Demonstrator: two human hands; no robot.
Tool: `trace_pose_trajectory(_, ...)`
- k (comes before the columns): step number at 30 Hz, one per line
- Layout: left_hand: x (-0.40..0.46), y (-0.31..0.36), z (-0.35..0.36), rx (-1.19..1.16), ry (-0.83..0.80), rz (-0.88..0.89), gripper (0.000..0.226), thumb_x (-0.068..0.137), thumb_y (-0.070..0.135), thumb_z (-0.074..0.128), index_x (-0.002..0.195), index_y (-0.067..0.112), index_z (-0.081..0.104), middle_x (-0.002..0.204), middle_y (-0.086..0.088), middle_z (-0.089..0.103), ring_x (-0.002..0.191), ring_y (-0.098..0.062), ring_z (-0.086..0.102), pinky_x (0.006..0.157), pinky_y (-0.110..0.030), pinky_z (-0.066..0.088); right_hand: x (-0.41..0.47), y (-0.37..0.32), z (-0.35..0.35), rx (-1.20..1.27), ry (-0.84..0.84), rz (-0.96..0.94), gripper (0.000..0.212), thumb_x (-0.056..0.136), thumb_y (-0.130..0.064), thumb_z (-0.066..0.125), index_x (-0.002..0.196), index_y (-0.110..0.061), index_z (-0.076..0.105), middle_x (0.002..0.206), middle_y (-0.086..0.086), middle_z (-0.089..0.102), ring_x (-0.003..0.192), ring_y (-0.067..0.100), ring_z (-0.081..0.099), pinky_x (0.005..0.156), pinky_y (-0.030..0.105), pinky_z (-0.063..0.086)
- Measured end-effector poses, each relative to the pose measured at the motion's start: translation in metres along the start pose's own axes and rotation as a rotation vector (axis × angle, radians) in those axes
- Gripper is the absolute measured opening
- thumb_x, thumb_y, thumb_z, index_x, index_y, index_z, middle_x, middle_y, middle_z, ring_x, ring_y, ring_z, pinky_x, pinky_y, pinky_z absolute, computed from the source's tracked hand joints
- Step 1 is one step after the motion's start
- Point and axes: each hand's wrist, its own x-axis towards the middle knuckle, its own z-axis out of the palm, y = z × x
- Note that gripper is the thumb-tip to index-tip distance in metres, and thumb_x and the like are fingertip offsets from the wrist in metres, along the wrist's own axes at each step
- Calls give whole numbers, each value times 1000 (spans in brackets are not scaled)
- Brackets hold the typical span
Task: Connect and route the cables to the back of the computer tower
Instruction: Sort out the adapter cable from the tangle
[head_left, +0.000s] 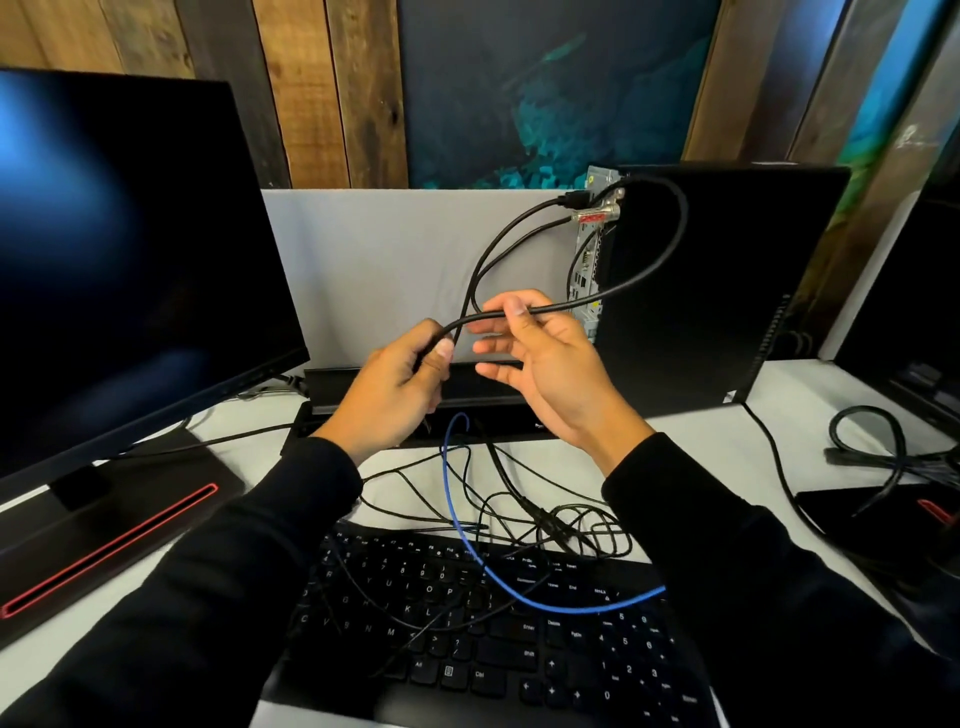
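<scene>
A black computer tower (727, 291) stands at the back right, its silver rear panel (589, 260) facing left. Two thin black cables run into the panel's top. A thick black cable (665, 249) loops from the tower's top down to my hands. My left hand (400, 384) grips that cable in its curled fingers. My right hand (545, 358) pinches the same cable between thumb and forefinger, the other fingers spread. A blue cable (467, 540) curves across the keyboard among several loose thin black cables (550, 519).
A dark monitor (130, 260) on a red-trimmed stand (109, 530) fills the left. A black keyboard (493, 639) lies at the front. A grey divider panel (389, 260) stands behind. A coiled black cable (872, 441) and a second monitor's base sit at the right.
</scene>
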Motion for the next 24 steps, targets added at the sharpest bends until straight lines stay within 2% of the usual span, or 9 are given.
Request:
trace_pose_trajectory(3, 9, 4, 9, 103, 40, 72, 24, 108, 39, 45, 96, 18, 50, 77, -6, 59, 71, -26, 62, 67, -50, 57, 0, -6, -5, 5, 10, -55, 25, 111, -23, 38, 106, -15, 61, 104, 13, 72, 102, 27, 70, 91, 42, 57)
trace_pose_trajectory(4, 14, 7, 10, 140, 85, 95, 21, 106, 40, 48, 99, 21, 50, 76, -1, 59, 71, -25, 62, 67, -47, 57, -1, -9, -7, 36, 22, -76, 25, 111, -22, 37, 106, -13, 60, 102, 13, 73, 103, 28, 71, 92, 42, 57)
trace_pose_trajectory(6, 24, 13, 8, 172, 169, 125, 20, 101, 41, 59, 106, 23, 54, 78, 6, 63, 68, -16, 60, 66, -26, 54, 0, -15, -13, 104, 60, -122, 25, 111, -20, 36, 105, -10, 58, 99, 14, 73, 103, 31, 72, 90, 41, 59)
trace_pose_trajectory(8, 30, 15, 6, 223, 124, 120, 25, 96, 42, 68, 106, 21, 59, 75, 3, 67, 65, -15, 57, 63, -17, 44, -1, -19, -20, 110, 104, -144, 26, 111, -20, 36, 103, -9, 58, 94, 12, 74, 100, 31, 73, 87, 40, 59)
trace_pose_trajectory(13, 26, -34, 6, 492, -147, -185, 26, 91, 54, 65, 81, 31, 60, 70, 6, 62, 74, -22, 60, 72, -35, 53, -8, -19, -44, 249, 250, -144, 35, 111, -31, 32, 93, -11, 53, 85, 11, 68, 89, 28, 71, 86, 43, 59)
trace_pose_trajectory(16, 13, -61, -1, 593, -137, -336, 26, 93, 53, 56, 74, 35, 55, 70, 3, 60, 78, -32, 61, 77, -44, 54, -14, -27, -74, 344, 338, -161, 43, 111, -40, 28, 85, -14, 51, 78, 11, 61, 85, 31, 69, 83, 45, 59)
trace_pose_trajectory(20, 16, -51, 1, 548, 28, -329, 32, 101, 37, 54, 73, 24, 44, 64, -4, 56, 75, -42, 56, 71, -41, 49, -25, -29, -112, 369, 423, -158, 45, 110, -46, 29, 78, -19, 47, 62, 3, 40, 55, 19, 43, 65, 34, 51)
trace_pose_trajectory(22, 24, -33, 10, 524, 7, -281, 29, 97, 31, 58, 73, 21, 45, 65, -4, 57, 75, -39, 56, 68, -37, 46, -31, -27, -123, 324, 485, -154, 46, 110, -48, 29, 77, -20, 47, 58, 1, 30, 51, 16, 28, 52, 28, 36)
trace_pose_trajectory(24, 30, -11, 25, 509, -91, -268, 13, 91, 27, 63, 84, 22, 52, 71, -2, 61, 73, -26, 55, 68, -29, 42, -37, -25, -130, 199, 555, -157, 47, 107, -52, 32, 80, -19, 49, 59, 1, 24, 50, 14, 20, 48, 27, 22)
